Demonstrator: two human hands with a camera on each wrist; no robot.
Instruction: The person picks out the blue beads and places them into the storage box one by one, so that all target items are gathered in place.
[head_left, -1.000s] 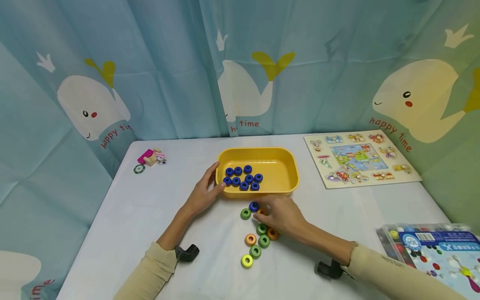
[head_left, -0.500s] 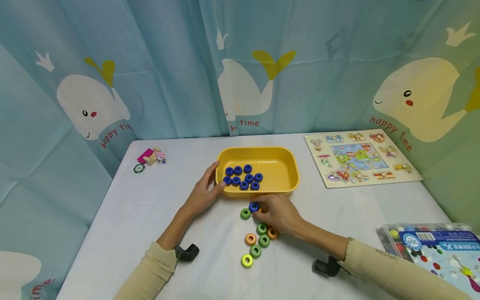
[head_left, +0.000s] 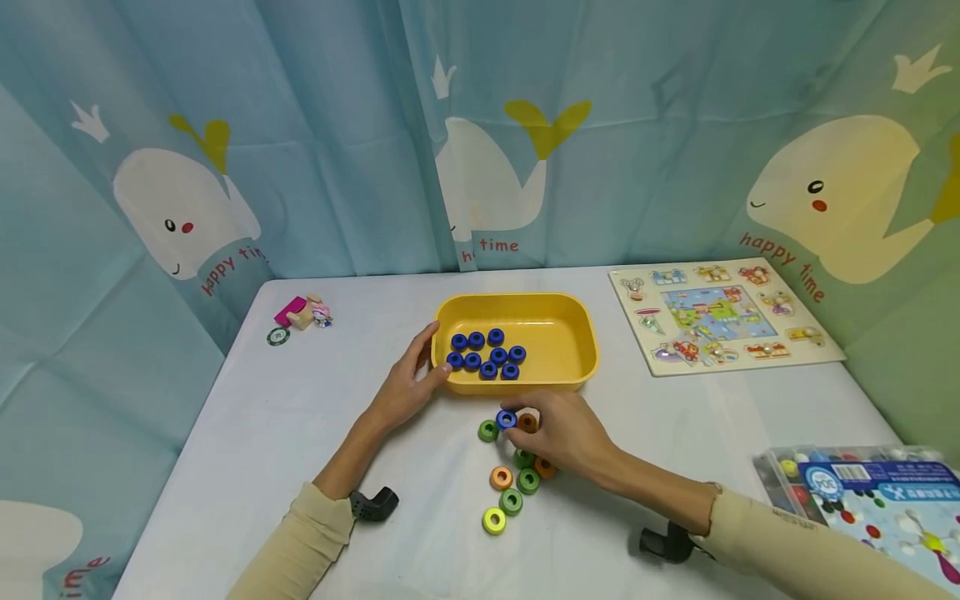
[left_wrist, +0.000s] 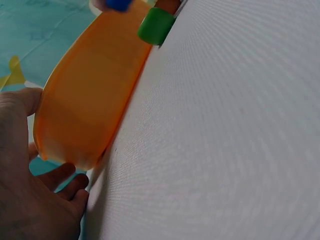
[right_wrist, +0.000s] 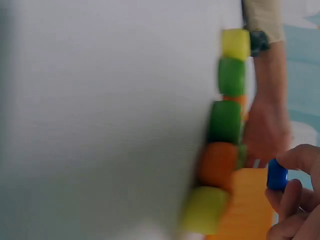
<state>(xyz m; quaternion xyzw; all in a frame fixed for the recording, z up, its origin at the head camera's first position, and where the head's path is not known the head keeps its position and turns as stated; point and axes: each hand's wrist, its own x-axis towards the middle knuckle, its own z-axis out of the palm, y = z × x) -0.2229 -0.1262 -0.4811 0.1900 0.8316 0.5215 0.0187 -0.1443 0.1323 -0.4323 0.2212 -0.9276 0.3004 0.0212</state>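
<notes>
My left hand [head_left: 405, 390] grips the left end of a yellow plastic tray [head_left: 558, 343], thumb on the rim and fingers against the outer wall. Several blue ring-shaped beads [head_left: 498, 357] lie in the tray's left half. In front of it, my right hand [head_left: 572, 433] pinches one blue bead [head_left: 507, 419] between thumb and fingers; in the right wrist view this blue bead [right_wrist: 277, 174] is held up off the table. Close around that hand lie a green bead [head_left: 488, 430] and an orange-brown bead [head_left: 528, 422]. The fingers partly cover other beads.
Nearer the front are an orange bead [head_left: 501, 478], green beads [head_left: 511, 502] and a yellow bead [head_left: 494, 522]. A wooden peg puzzle [head_left: 720, 317] lies back right, a clear box of coloured balls [head_left: 862, 508] front right. Small toys [head_left: 303, 313] sit back left. A whale-print curtain [head_left: 337, 150] hangs behind.
The blue bead has been lifted slightly and drawn toward the front in my right hand's pinch. The nearby green bead has shifted a little. My left hand and the tray stay put.
</notes>
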